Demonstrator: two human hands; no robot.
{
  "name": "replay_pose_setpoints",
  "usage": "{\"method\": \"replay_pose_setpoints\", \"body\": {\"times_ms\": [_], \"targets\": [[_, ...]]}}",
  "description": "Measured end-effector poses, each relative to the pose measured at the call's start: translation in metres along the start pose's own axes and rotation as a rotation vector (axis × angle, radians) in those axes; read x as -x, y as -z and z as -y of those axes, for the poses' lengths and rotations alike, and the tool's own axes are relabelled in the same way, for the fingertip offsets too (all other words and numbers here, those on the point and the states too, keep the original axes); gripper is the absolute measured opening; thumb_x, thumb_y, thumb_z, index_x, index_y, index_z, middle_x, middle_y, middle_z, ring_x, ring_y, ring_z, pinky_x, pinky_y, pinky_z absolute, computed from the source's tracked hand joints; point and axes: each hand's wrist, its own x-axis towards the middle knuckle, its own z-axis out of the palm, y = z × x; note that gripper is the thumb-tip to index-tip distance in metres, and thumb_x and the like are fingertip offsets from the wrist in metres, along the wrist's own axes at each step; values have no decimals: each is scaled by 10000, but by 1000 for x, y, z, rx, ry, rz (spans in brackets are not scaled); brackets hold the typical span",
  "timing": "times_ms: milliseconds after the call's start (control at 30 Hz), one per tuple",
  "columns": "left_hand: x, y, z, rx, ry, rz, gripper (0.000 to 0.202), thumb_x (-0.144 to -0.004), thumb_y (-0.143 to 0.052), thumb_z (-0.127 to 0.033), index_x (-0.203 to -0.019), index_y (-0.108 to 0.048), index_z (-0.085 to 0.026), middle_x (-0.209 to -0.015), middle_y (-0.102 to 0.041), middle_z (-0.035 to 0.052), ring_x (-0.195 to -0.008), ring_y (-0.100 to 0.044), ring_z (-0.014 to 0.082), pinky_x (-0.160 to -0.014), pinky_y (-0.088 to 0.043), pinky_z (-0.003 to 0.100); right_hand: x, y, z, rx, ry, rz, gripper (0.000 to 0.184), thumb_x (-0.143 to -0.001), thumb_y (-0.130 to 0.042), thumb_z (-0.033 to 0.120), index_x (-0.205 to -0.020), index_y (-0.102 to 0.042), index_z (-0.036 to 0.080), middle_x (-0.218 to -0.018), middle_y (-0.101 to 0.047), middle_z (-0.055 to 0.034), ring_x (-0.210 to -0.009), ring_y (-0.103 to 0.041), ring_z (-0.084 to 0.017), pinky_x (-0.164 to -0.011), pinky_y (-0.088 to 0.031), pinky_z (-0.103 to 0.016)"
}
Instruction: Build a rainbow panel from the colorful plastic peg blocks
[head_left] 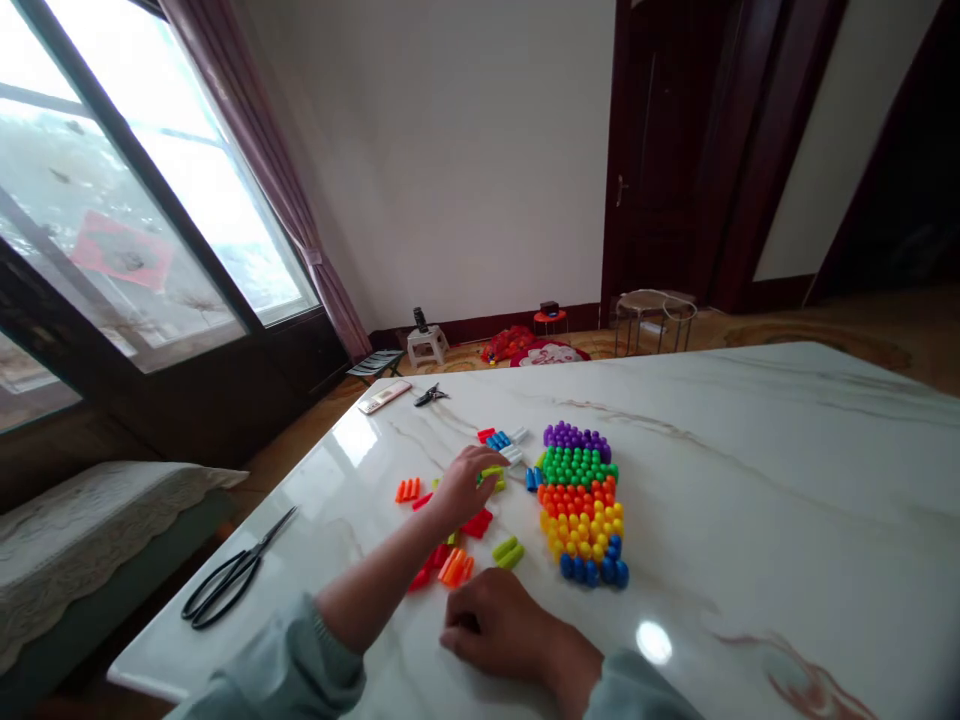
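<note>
My left hand [466,487] reaches over a loose scatter of plastic pieces. Its fingers curve down above yellow-green pieces [493,474], thumb apart from them; no firm hold shows. White pieces [511,455] lie just beyond the fingertips. Nearer me, my right hand [501,622] rests on the table, curled closed, with nothing visible in it. Close to its knuckles are two yellow-green pieces [508,552] and some orange pieces [456,567]. To the right stands a block of knobbed pieces in colour bands: purple [576,438], green [576,465], orange [576,497], yellow [585,530] and blue [592,571].
Black-handled scissors [236,577] lie on the marble table [750,480] at the left. A phone-like flat object [385,397] and a small dark clipper-like tool [431,395] are near the far left corner. Stools [427,343] stand on the floor beyond.
</note>
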Motion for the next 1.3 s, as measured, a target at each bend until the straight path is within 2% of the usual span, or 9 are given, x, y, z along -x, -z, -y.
{"method": "replay_pose_setpoints", "body": {"times_ms": [133, 267, 500, 600, 700, 900, 1067, 1200, 1300], "targets": [[-38, -23, 3, -156, -172, 350, 405, -757, -593, -140, -1143, -634, -257, -1180, -635, 46, -1099, -540, 228, -938, -461, 368, 4, 1, -3, 1, 54, 41, 162, -784, -603, 351, -826, -710, 236, -743, -719, 27, -701, -634, -123, -626, -365, -208], [-47, -41, 0, -284, -162, 490, 321, -780, -626, -323, -1096, -647, -268, -1133, -607, 61, -1028, -555, 239, -836, -492, 348, 1, -5, -2, 62, 36, 51, 201, -812, -571, 390, -850, -702, 242, -780, -728, 8, -745, -650, -154, -670, -381, -238], [-31, -49, -2, -257, -73, 377, 252, -712, -488, -83, -887, -641, -182, -885, -576, 68, -864, -559, 194, -792, -479, 297, -4, -16, -4, 52, -14, -13, 214, -831, -558, 407, -842, -693, 241, -793, -734, -16, -757, -662, -187, -655, -383, -262], [-48, -38, 15, -252, -14, 225, 258, -707, -448, -54, -817, -652, -167, -839, -583, 72, -806, -566, 185, -765, -476, 292, -4, -16, -4, 36, -27, -15, 232, -837, -554, 425, -847, -698, 243, -798, -736, -20, -753, -661, -187, -655, -389, -263], [-74, -24, 43, -313, 85, 117, 342, -725, -443, -41, -920, -694, -167, -937, -624, 82, -840, -593, 182, -816, -473, 302, -4, -17, -4, 37, -40, -2, 248, -840, -548, 442, -866, -702, 249, -802, -736, -19, -744, -658, -182, -653, -393, -260], [-101, -9, 80, -332, 43, 477, 500, -724, -545, -56, -1165, -645, -269, -1083, -669, 37, -951, -621, 205, -855, -460, 287, -4, -18, -5, 42, -26, -12, 256, -846, -544, 449, -853, -700, 247, -787, -731, -15, -725, -653, -172, -632, -381, -252], [-100, -13, 77, -411, 126, 521, 539, -629, -721, -170, -1157, -636, -233, -1091, -656, 68, -979, -608, 247, -840, -467, 304, -4, -19, -5, 18, -35, -51, 235, -840, -559, 434, -838, -703, 247, -777, -730, -5, -704, -643, -159, -618, -370, -244], [-93, -16, 66, -391, 218, 394, 456, -579, -729, -173, -1030, -671, -202, -960, -657, 75, -876, -619, 248, -764, -487, 319, -4, -18, -5, -16, -53, -55, 210, -823, -587, 423, -843, -710, 254, -775, -731, 4, -696, -637, -152, -611, -363, -237], [-79, -3, 50, -374, 281, 252, 430, -580, -699, -156, -1008, -660, -168, -921, -642, 84, -836, -613, 227, -738, -489, 311, -4, -12, -3, -34, -47, -68, 180, -811, -605, 392, -832, -713, 249, -765, -726, 5, -681, -628, -145, -595, -352, -230]]}}
